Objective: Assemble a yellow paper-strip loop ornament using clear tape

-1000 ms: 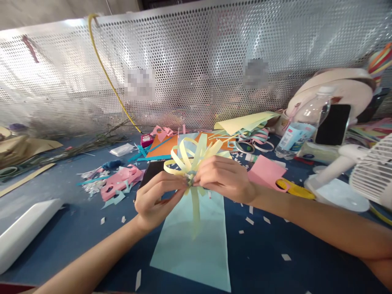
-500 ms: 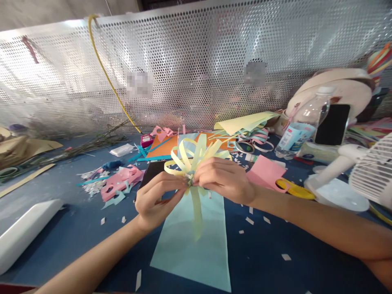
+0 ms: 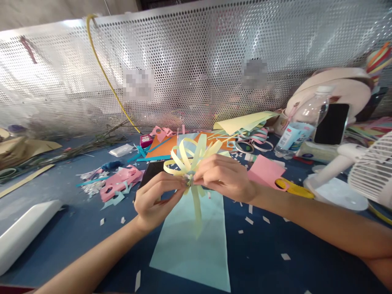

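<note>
Between my two hands is a flower of looped pale yellow paper strips [image 3: 184, 154], its loops fanning upward and one strip hanging down. My left hand [image 3: 159, 196] pinches its gathered centre from the left, thumb and fingertips together. From the right, my right hand [image 3: 225, 177] closes its fingers on the same centre, and those fingertips cover part of it. A small greyish bit shows at the joint, too small to name. Under the hands a light blue paper sheet [image 3: 192, 253] lies flat on the dark blue table [image 3: 263, 261].
Pink paper scraps [image 3: 121, 181] lie at left, near a white box-like object [image 3: 29, 232]. At right are a pink sheet [image 3: 266, 173], a yellow cutter [image 3: 295, 189], a plastic bottle [image 3: 301, 126], a phone [image 3: 332, 123] and a white fan [image 3: 372, 173]. A perforated metal panel [image 3: 190, 53] stands behind.
Both hands keep their hold on the paper flower, with only a slight shift of the fingers. The whole view has moved very slightly.
</note>
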Available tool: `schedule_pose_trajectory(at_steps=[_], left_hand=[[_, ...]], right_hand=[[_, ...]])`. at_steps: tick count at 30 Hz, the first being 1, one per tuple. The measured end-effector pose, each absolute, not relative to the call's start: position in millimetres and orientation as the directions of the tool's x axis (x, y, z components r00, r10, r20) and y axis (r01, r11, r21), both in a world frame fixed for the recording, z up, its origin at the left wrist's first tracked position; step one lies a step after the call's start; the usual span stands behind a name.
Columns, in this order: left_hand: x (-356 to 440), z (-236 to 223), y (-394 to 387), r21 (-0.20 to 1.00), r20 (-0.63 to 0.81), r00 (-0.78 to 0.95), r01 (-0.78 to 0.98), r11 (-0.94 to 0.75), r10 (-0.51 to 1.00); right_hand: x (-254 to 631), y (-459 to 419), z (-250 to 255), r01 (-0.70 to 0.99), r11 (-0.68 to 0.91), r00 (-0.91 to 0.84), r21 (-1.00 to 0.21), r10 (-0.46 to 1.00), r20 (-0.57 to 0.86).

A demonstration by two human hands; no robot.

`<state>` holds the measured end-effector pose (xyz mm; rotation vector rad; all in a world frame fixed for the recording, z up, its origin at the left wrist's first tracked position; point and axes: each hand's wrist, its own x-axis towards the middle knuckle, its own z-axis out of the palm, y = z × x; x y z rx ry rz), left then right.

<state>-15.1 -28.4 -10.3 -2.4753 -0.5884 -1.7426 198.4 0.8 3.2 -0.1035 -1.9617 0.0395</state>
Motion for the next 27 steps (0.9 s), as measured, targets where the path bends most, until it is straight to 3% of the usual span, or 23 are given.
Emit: schedule_pose_trajectory(at_steps=[5,14,27], left_hand=[[-14.9,-9.8,-29.0,0.160,0.916,0.303,0.324,-0.932,0.263],[-16.9,-12.3,-27.6,0.174,0.900,0.337,0.308,-0.935,0.278],[-15.8,-8.9,-30.3,0.164,0.872,0.407,0.277,-0.947,0.270]], right_hand=[[199.9,3.6,1.9,0.053,0.996,-0.416,-0.065,0.081,0.906],[204.9,9.0,10.1,0.006,0.940,-0.549,-0.342,0.289,0.785],[213.0,11.5,22.2,0.037,0.928,-0.675,-0.371,0.297,0.676]])
